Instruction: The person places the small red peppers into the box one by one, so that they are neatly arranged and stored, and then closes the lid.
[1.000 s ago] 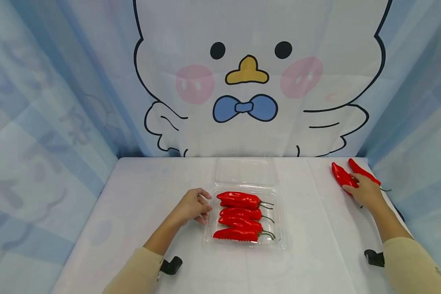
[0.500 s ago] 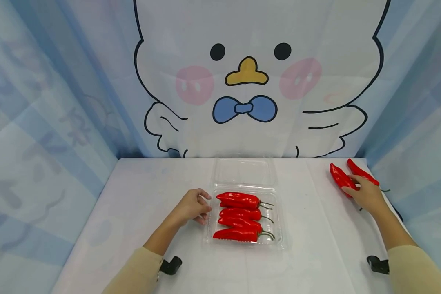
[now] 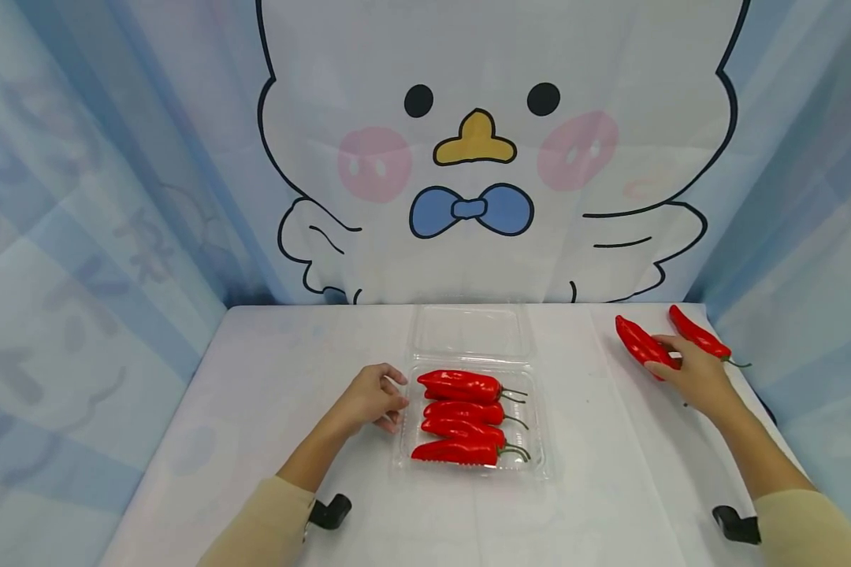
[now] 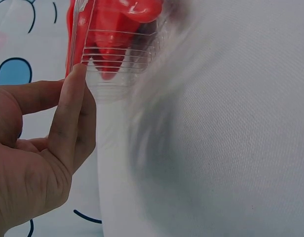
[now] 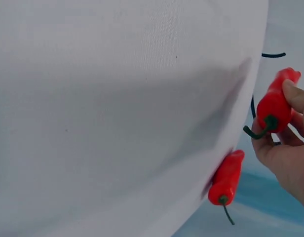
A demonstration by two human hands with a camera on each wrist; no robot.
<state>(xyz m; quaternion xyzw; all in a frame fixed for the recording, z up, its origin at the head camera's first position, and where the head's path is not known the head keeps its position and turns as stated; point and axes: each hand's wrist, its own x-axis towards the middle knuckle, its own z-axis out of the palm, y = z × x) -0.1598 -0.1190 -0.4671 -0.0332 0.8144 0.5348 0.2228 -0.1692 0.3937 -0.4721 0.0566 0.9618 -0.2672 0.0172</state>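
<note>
The smooth, glossy pepper (image 3: pixel 637 339) in the right hand (image 3: pixel 695 374), well to the right of the clear box (image 3: pixel 525 374), could have slipped or swung round, since thumb and fingers gripped it near the stem end, leaving the tip free. The loose pepper (image 3: pixel 696 335), farther right of the box, lay just beside that hand and might have been knocked by it. Inside the box, the row of peppers (image 3: pixel 461 453) sat close together, so anything pressed in there could have shifted them; the box looked light enough to slide if bumped.

The right arm reached forward, palm turned toward the box. The left hand (image 3: pixel 372 398) lay at the box's left edge, fingers bent loosely and slightly apart; whether its fingertips touched the wall, I could not tell.
</note>
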